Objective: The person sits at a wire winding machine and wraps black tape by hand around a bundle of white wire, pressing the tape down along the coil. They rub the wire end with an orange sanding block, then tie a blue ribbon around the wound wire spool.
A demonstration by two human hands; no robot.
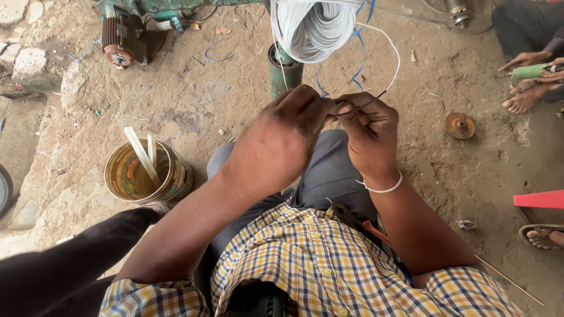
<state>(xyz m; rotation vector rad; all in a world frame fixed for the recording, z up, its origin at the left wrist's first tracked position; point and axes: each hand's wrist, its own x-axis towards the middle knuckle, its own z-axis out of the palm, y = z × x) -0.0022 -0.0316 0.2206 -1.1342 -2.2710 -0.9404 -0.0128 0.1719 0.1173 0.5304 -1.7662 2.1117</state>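
Left hand (282,138) and right hand (369,132) meet just below the white wire coil (311,29); both sets of fingers pinched shut on a thin dark wire (365,104). Tin can (176,179) of sticks lower left of coil.

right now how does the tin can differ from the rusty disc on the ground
The tin can stands left of the hands, open-topped, holding pale flat sticks; the rusty disc lies flat to the right, holding nothing. The can looks larger and taller. Both rest on the dirt ground.
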